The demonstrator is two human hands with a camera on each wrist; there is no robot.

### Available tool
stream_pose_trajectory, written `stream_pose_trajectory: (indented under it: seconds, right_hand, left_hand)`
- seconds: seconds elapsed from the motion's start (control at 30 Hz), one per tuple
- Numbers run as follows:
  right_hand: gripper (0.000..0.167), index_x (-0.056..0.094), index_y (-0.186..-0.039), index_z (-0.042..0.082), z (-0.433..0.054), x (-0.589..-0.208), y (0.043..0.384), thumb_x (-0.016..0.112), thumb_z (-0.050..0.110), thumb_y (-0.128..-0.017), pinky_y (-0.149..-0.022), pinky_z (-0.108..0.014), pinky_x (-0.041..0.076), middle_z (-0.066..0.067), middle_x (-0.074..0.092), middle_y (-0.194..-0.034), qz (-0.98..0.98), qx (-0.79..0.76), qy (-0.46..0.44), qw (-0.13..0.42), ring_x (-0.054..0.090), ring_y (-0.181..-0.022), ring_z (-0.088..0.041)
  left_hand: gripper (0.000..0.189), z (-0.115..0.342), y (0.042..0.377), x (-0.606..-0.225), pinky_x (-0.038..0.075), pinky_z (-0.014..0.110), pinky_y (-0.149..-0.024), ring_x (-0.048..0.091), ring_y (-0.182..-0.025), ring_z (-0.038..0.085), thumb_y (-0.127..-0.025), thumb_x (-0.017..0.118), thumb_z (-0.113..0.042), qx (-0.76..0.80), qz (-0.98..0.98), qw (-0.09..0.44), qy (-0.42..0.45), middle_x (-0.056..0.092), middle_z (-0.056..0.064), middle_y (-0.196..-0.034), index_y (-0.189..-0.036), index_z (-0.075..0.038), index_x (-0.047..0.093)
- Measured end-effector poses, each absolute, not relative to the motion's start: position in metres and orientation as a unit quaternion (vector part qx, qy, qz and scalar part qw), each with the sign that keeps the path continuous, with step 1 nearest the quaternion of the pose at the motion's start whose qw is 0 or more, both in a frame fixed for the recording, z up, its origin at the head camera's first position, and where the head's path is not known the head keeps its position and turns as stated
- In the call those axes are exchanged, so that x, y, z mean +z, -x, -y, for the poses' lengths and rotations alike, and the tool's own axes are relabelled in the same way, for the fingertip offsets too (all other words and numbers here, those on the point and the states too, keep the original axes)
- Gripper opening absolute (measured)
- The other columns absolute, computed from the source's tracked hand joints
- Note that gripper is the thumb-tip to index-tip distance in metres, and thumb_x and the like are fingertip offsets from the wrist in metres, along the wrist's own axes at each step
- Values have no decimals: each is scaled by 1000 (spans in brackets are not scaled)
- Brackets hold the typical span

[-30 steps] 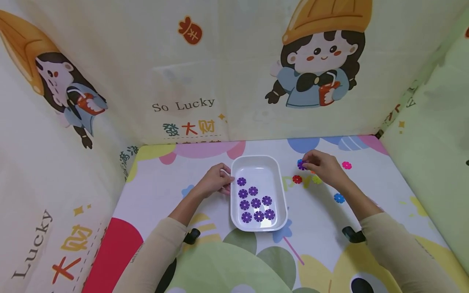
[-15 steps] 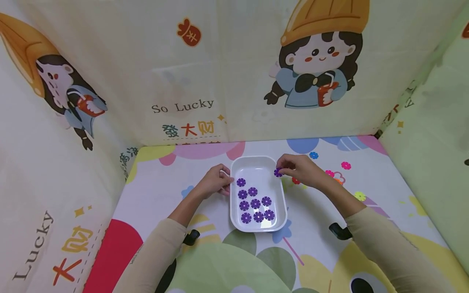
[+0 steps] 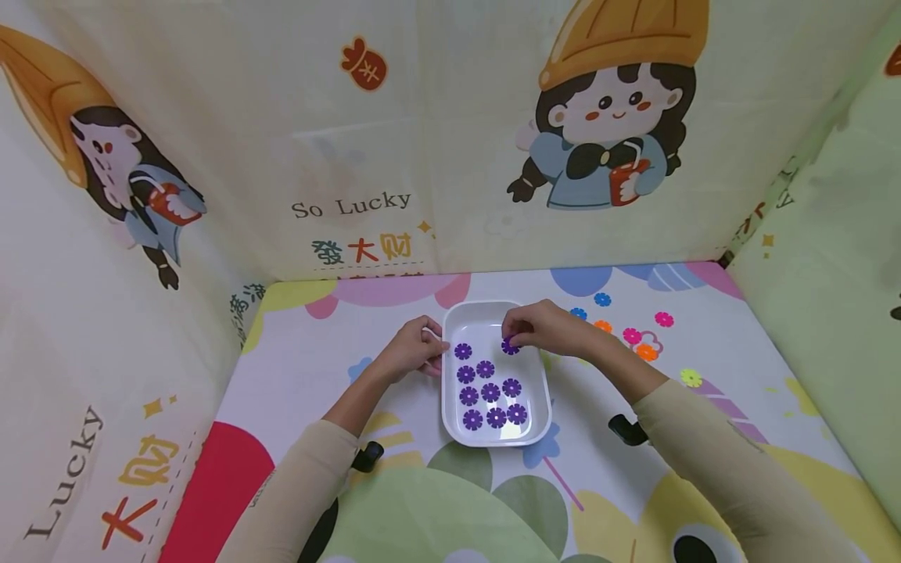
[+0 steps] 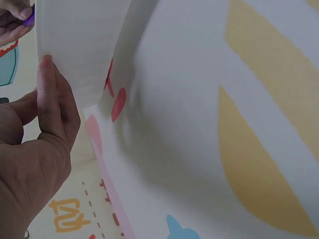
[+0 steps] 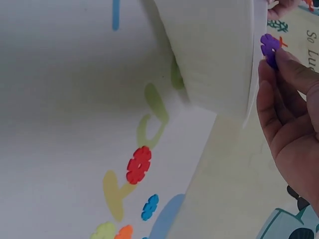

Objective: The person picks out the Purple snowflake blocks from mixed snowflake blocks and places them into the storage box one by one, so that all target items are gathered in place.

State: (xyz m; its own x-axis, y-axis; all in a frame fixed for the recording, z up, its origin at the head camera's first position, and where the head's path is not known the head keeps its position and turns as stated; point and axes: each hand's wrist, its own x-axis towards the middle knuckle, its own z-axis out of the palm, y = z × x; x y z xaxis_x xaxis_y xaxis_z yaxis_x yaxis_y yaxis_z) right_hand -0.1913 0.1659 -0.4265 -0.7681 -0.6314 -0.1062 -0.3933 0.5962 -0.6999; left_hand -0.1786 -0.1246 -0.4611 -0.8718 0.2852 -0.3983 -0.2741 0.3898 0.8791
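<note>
A white rectangular tray [image 3: 496, 442] stands on the patterned tablecloth, with several purple snowflake discs [image 3: 490, 392] lying flat in it, mostly toward its near and left parts. At the tray's left rim my left hand [image 3: 411, 348] holds on, fingers against the outer wall, as the left wrist view also shows. My right hand [image 3: 549, 327] pinches one more purple snowflake disc [image 5: 269, 49] between thumb and fingertips, over the far right part of the tray. That disc stands tilted in the right wrist view.
Right of the tray lie loose snowflake discs: pink [image 3: 664, 319], orange [image 3: 647, 353], yellow [image 3: 691, 378] and blue [image 3: 602, 299]. The right wrist view shows a red disc [image 5: 138, 165] beside the tray. A printed cloth wall [image 3: 464, 156] rises behind the table.
My right hand has carried the purple disc leftward, from among the loose discs across the tray's right rim to above its inside. My left hand has stayed at the left rim.
</note>
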Motion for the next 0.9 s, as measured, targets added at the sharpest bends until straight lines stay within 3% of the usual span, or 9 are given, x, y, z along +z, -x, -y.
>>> stream_pose_trajectory:
  seconds: [0.57, 0.9]
  right_hand:
    - [10, 72, -88, 13, -132, -436, 219, 77, 5, -92, -79, -24, 63, 3, 68, -86, -869, -232, 335, 280, 63, -81, -13]
    - [8, 75, -92, 13, -119, -441, 214, 79, 7, -90, -77, -31, 68, 0, 68, -85, -899, -138, 308, 279, 65, -80, -16]
  left_hand:
    - [26, 124, 180, -461, 68, 44, -64, 70, -61, 18, -101, 66, -7, 552, -796, 248, -11, 68, 15, -88, -122, -1, 51]
    - [27, 124, 180, -462, 68, 42, -63, 70, -61, 18, -101, 66, -7, 552, -795, 251, -9, 68, 17, -90, -122, -1, 51]
